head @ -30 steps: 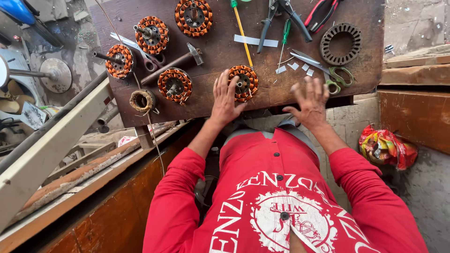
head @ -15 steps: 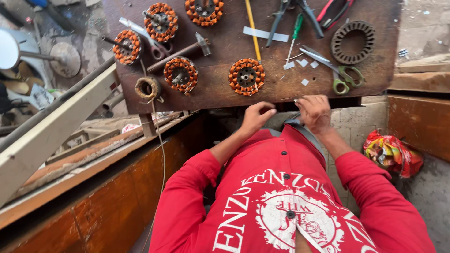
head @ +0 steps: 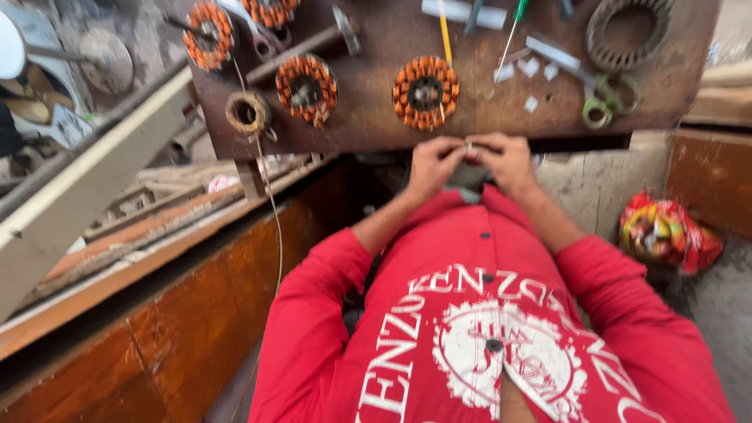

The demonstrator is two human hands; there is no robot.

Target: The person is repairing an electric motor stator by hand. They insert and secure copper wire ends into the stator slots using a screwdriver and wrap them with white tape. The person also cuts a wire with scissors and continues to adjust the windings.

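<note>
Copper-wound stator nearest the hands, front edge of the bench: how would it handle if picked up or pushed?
The wound stator looks like a steel ring packed with copper coils, so probably heavy for its size and stiff. It lies flat on the brown bench, so a push would likely slide it, not roll it. Loose wire ends at its rim could snag or bend.

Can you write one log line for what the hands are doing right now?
left hand: by table edge, fingertips meeting right | right hand: same | between them: small thing, unclear | nearest: copper-wound stator on brown table

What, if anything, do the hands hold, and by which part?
The left hand and right hand pinch something small between their fingertips, just below the table; what it is, and which part, cannot be told.
</note>
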